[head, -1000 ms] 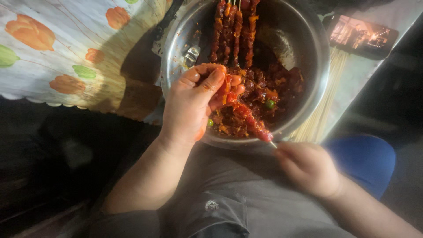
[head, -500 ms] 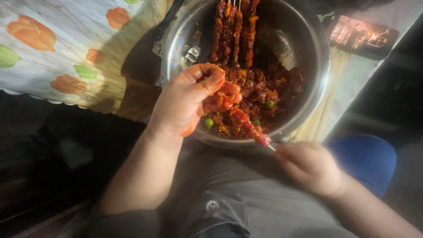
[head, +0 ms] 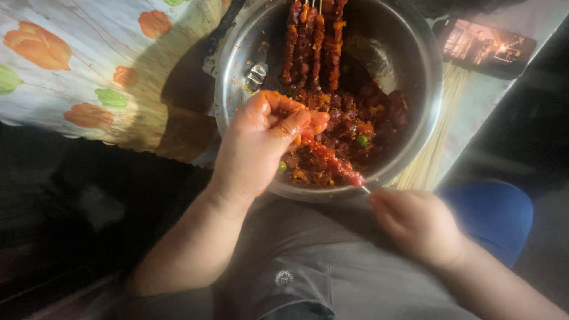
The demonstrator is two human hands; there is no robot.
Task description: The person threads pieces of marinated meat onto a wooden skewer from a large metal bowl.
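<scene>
Our left hand (head: 261, 142) curls its sauce-smeared fingertips (head: 296, 121) together around a piece of marinated meat at the forward end of the loaded skewer (head: 329, 160), thumb pressed against the forefinger, so the grip is closed on the meat rather than spread. Our right hand (head: 418, 222) pinches the bare tail of that same stick just outside the near rim of the steel bowl (head: 237, 71), fingers drawn tight around it. The skewer's long axis runs diagonally from the right hand up and leftward over the near rim to the left hand, so the left hand is the nearer one to the meat and the right only holds the stick's end. Under the skewer, the bowl's bottom is heaped with red marinated meat (head: 355, 121) and a few green bits. Against the bowl's far wall lean several finished skewers (head: 314, 41), side by side. By the bowl's right edge, a bundle of bare sticks (head: 435, 139) lies on the flowered tablecloth (head: 89, 65), with a lit phone (head: 486, 47) near the far right corner
</scene>
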